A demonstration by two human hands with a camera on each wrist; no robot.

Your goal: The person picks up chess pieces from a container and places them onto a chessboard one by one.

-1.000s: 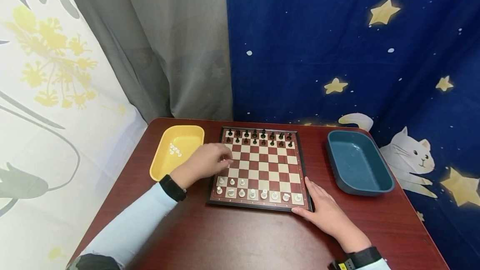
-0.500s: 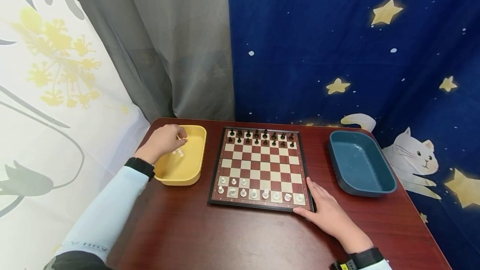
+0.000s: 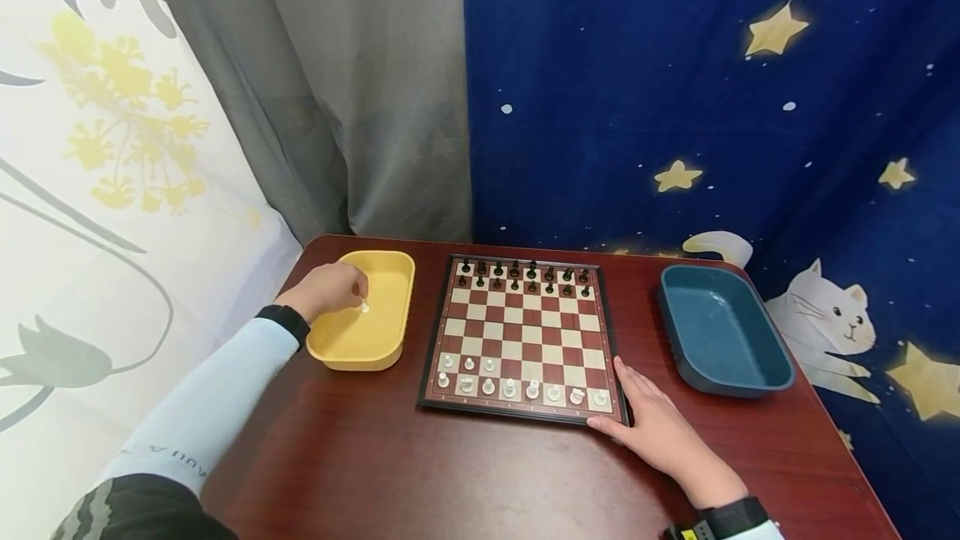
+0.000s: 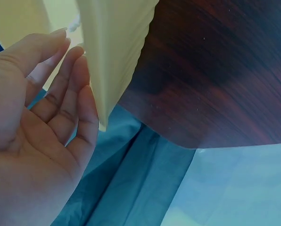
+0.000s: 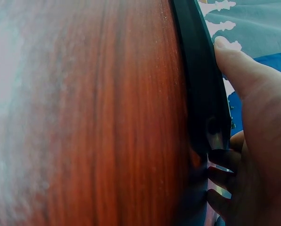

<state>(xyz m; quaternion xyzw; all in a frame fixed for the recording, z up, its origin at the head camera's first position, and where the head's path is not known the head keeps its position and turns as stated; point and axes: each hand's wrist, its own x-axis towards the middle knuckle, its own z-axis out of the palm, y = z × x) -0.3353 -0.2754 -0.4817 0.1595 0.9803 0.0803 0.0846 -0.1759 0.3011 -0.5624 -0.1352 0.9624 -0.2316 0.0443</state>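
My left hand (image 3: pixel 330 286) is inside the yellow tray (image 3: pixel 375 348), its thumb and forefinger pinching a small white chess piece (image 3: pixel 364 307). In the left wrist view those fingertips meet at the white piece (image 4: pixel 74 23), with the other fingers bent beside the tray wall (image 4: pixel 114 52). The hand hides the other pieces in the tray. My right hand (image 3: pixel 656 423) rests at the near right corner of the chessboard (image 3: pixel 517 327), thumb along the front edge and fairly straight fingers along the side. White pieces fill the board's nearest row, with three white pawns (image 3: pixel 468 363) ahead at the left.
Two rows of black pieces (image 3: pixel 525 273) stand along the far side of the board. A blue tray (image 3: pixel 723 332) lies on the right of the brown table (image 3: pixel 450 473). Curtains (image 3: pixel 405 107) hang close behind the table's far edge.
My left hand has moved left from over the board to the yellow tray, then lowered its fingertips to a white piece there. My right hand has stayed at the board's corner.
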